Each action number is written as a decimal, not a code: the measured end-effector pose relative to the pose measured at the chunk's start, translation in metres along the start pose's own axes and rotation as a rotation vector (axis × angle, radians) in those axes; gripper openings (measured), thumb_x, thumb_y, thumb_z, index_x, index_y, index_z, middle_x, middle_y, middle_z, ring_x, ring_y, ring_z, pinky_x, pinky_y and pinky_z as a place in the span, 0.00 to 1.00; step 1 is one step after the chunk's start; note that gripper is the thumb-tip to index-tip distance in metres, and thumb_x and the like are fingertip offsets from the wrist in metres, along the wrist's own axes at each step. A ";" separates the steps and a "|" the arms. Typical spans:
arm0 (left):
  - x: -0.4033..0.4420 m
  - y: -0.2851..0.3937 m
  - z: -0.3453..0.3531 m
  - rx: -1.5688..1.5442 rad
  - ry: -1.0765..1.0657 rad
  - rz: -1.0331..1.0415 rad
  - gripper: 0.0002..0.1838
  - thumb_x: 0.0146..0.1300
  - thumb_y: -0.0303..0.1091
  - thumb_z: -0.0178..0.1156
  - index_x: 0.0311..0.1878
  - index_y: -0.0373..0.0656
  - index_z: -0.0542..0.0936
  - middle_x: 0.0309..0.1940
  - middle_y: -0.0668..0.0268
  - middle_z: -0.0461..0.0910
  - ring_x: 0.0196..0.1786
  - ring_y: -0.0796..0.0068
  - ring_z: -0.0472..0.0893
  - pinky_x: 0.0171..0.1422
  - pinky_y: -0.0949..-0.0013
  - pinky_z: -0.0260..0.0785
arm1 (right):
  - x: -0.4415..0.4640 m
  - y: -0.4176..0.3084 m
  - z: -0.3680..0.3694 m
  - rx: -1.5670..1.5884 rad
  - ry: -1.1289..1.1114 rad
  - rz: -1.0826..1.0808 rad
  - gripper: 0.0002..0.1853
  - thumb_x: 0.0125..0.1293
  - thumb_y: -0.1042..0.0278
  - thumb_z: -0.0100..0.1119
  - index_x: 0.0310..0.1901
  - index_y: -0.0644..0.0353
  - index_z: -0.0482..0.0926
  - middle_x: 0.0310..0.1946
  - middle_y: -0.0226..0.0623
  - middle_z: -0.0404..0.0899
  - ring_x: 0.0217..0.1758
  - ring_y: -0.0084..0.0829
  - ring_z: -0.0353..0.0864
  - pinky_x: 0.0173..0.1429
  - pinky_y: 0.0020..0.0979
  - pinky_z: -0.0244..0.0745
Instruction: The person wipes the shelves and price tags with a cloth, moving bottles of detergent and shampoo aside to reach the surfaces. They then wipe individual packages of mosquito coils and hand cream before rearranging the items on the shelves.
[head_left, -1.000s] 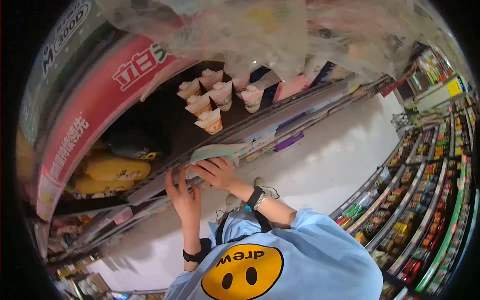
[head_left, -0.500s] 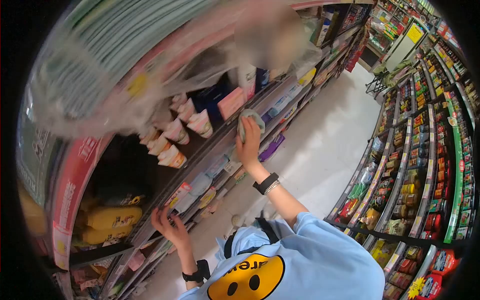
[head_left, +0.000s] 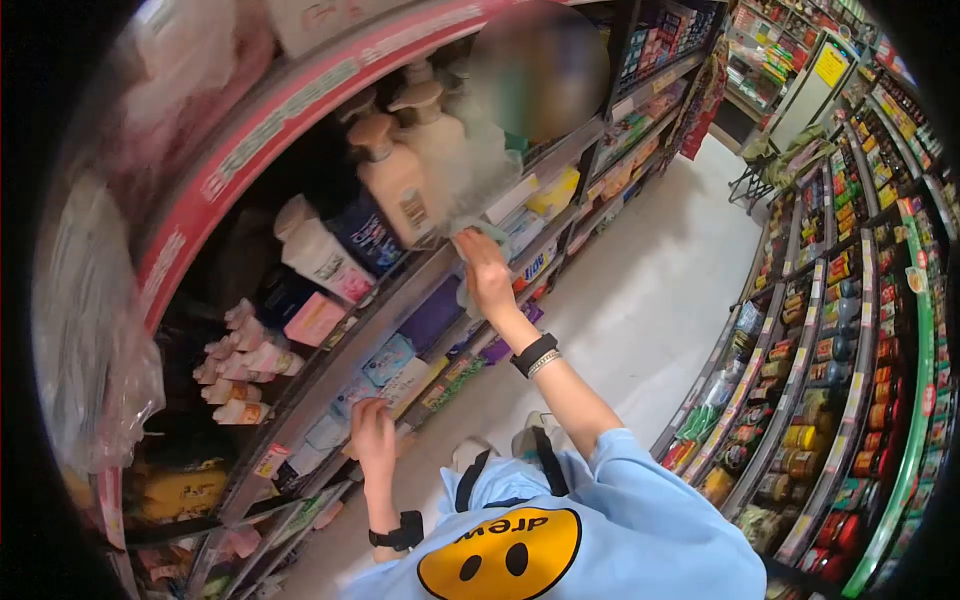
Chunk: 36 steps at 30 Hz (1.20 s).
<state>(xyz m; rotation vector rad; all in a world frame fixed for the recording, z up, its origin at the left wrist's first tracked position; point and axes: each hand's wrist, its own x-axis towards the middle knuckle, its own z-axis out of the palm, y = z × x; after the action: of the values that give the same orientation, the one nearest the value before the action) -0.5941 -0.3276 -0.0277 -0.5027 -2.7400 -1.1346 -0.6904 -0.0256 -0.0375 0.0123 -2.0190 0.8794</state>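
Note:
My right hand [head_left: 487, 275] is closed on a pale green cloth [head_left: 464, 298], pressed against the front edge of the shelf [head_left: 400, 277]. Just behind it stand peach and cream pump bottles [head_left: 398, 190]. My left hand [head_left: 373, 435] hangs by the lower shelf, beside light blue packs [head_left: 388, 362]. Its fingers are loosely bent, and I see nothing in them. Further left on the upper shelf are a pink box [head_left: 314, 320], a white and pink tube [head_left: 325, 258] and several small pink-white tubes [head_left: 245, 358].
Clear plastic wrapping [head_left: 95, 330] bulges out at the left, near my head. Yellow bottles [head_left: 185, 492] sit low on the left. Across the pale floor [head_left: 620, 290] stand shelves of jars [head_left: 800, 437]. A folding chair [head_left: 785, 160] is at the aisle's far end.
My view has shifted along the shelf, bringing the pump bottles into sight. My right hand has slid the cloth along the shelf edge toward them. My left hand has moved the same way.

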 end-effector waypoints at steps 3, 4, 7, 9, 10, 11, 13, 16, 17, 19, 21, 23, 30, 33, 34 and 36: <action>0.011 0.035 0.028 0.031 -0.113 0.028 0.08 0.58 0.25 0.55 0.40 0.40 0.78 0.41 0.57 0.76 0.45 0.56 0.76 0.51 0.60 0.66 | 0.015 0.036 -0.013 -0.018 0.024 -0.047 0.27 0.51 0.88 0.48 0.56 0.64 0.73 0.55 0.51 0.73 0.60 0.51 0.69 0.64 0.43 0.64; 0.017 0.042 0.035 0.039 -0.170 0.080 0.07 0.58 0.26 0.55 0.40 0.40 0.79 0.41 0.58 0.77 0.44 0.56 0.77 0.49 0.61 0.67 | 0.025 0.052 -0.020 -0.027 0.105 -0.005 0.27 0.51 0.88 0.48 0.55 0.63 0.73 0.54 0.51 0.73 0.60 0.50 0.69 0.64 0.42 0.64; 0.028 0.062 0.053 0.070 -0.227 0.108 0.07 0.59 0.25 0.55 0.40 0.37 0.78 0.37 0.56 0.77 0.40 0.58 0.78 0.46 0.63 0.69 | 0.057 0.088 -0.043 -0.141 0.140 0.060 0.26 0.51 0.86 0.49 0.54 0.61 0.74 0.52 0.49 0.75 0.58 0.50 0.71 0.61 0.41 0.67; 0.039 0.069 0.067 0.005 -0.342 0.015 0.07 0.59 0.26 0.55 0.40 0.37 0.78 0.37 0.56 0.78 0.40 0.59 0.79 0.44 0.64 0.70 | 0.073 0.099 -0.066 -0.137 0.193 0.139 0.26 0.49 0.86 0.51 0.53 0.61 0.74 0.50 0.49 0.76 0.56 0.50 0.72 0.59 0.41 0.68; 0.045 0.070 0.075 -0.002 -0.338 0.014 0.07 0.59 0.26 0.55 0.40 0.37 0.78 0.37 0.56 0.78 0.40 0.59 0.79 0.44 0.64 0.70 | 0.084 0.101 -0.077 -0.133 0.245 0.211 0.26 0.48 0.86 0.52 0.53 0.62 0.74 0.49 0.48 0.76 0.53 0.50 0.73 0.58 0.40 0.69; 0.050 0.068 0.086 -0.005 -0.347 0.013 0.08 0.60 0.27 0.55 0.41 0.38 0.78 0.36 0.56 0.79 0.38 0.57 0.79 0.42 0.63 0.70 | 0.088 0.099 -0.086 -0.168 0.186 0.109 0.26 0.46 0.85 0.53 0.52 0.62 0.74 0.48 0.46 0.77 0.51 0.48 0.74 0.56 0.40 0.70; 0.063 0.066 0.111 -0.008 -0.357 0.010 0.09 0.60 0.29 0.55 0.42 0.40 0.79 0.34 0.56 0.79 0.37 0.56 0.79 0.40 0.61 0.71 | 0.097 0.089 -0.099 -0.144 0.042 -0.140 0.28 0.43 0.84 0.55 0.52 0.61 0.74 0.47 0.44 0.77 0.48 0.46 0.75 0.55 0.39 0.71; 0.095 0.069 0.144 0.010 -0.431 -0.064 0.10 0.61 0.31 0.53 0.44 0.41 0.79 0.37 0.54 0.80 0.38 0.54 0.80 0.41 0.60 0.71 | 0.109 0.071 -0.093 -0.061 -0.164 -0.267 0.28 0.40 0.81 0.60 0.50 0.61 0.76 0.47 0.39 0.78 0.46 0.43 0.76 0.53 0.37 0.72; 0.106 0.079 0.155 0.026 -0.447 -0.045 0.11 0.62 0.32 0.53 0.44 0.41 0.79 0.38 0.54 0.80 0.39 0.54 0.80 0.42 0.60 0.71 | 0.111 0.074 -0.089 -0.058 -0.169 -0.268 0.28 0.40 0.81 0.60 0.50 0.61 0.76 0.47 0.39 0.78 0.46 0.43 0.76 0.53 0.37 0.72; 0.131 0.107 0.173 0.026 -0.427 -0.061 0.12 0.62 0.35 0.53 0.44 0.43 0.80 0.40 0.55 0.80 0.40 0.54 0.80 0.44 0.59 0.71 | 0.123 0.089 -0.081 -0.125 -0.158 -0.361 0.21 0.44 0.77 0.61 0.45 0.60 0.79 0.45 0.36 0.78 0.42 0.35 0.77 0.48 0.32 0.73; 0.150 0.122 0.196 -0.031 -0.387 -0.088 0.12 0.63 0.36 0.53 0.45 0.43 0.79 0.40 0.55 0.80 0.41 0.54 0.80 0.44 0.59 0.71 | 0.129 0.098 -0.085 -0.114 -0.185 -0.383 0.20 0.43 0.76 0.61 0.43 0.59 0.80 0.44 0.34 0.79 0.41 0.34 0.77 0.45 0.32 0.74; 0.164 0.128 0.215 -0.079 -0.372 -0.126 0.12 0.63 0.37 0.53 0.45 0.43 0.79 0.40 0.56 0.81 0.41 0.54 0.80 0.44 0.59 0.71 | 0.134 0.108 -0.091 -0.103 -0.216 -0.377 0.19 0.42 0.74 0.62 0.41 0.56 0.81 0.44 0.29 0.79 0.38 0.33 0.77 0.40 0.31 0.75; 0.190 0.141 0.232 -0.053 -0.460 -0.067 0.11 0.65 0.35 0.53 0.45 0.42 0.79 0.37 0.55 0.81 0.39 0.55 0.81 0.42 0.62 0.72 | 0.148 0.155 -0.108 -0.125 -0.213 -0.399 0.24 0.36 0.74 0.64 0.43 0.54 0.80 0.47 0.30 0.79 0.40 0.34 0.77 0.42 0.33 0.75; 0.193 0.149 0.217 -0.082 -0.381 -0.105 0.11 0.65 0.35 0.54 0.46 0.41 0.79 0.36 0.57 0.82 0.39 0.60 0.83 0.40 0.65 0.73 | 0.165 0.173 -0.126 -0.096 -0.290 -0.311 0.28 0.39 0.72 0.63 0.49 0.53 0.77 0.48 0.31 0.77 0.42 0.37 0.76 0.45 0.34 0.74; 0.193 0.153 0.213 -0.133 -0.348 -0.145 0.11 0.65 0.34 0.54 0.46 0.41 0.79 0.36 0.57 0.82 0.38 0.62 0.84 0.40 0.66 0.74 | 0.166 0.176 -0.130 -0.086 -0.294 -0.313 0.28 0.39 0.72 0.63 0.49 0.53 0.77 0.48 0.31 0.77 0.42 0.37 0.76 0.45 0.34 0.74; 0.196 0.164 0.202 -0.147 -0.335 -0.175 0.11 0.65 0.34 0.54 0.46 0.42 0.79 0.35 0.58 0.82 0.37 0.64 0.84 0.39 0.67 0.74 | 0.167 0.182 -0.135 -0.146 -0.324 -0.284 0.29 0.38 0.74 0.64 0.50 0.53 0.77 0.48 0.32 0.78 0.43 0.38 0.76 0.47 0.34 0.73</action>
<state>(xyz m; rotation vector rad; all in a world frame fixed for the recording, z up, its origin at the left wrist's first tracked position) -0.7186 -0.0270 -0.0143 -0.5214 -3.0504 -1.4175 -0.7494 0.2419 0.0274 0.3717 -2.3051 0.5760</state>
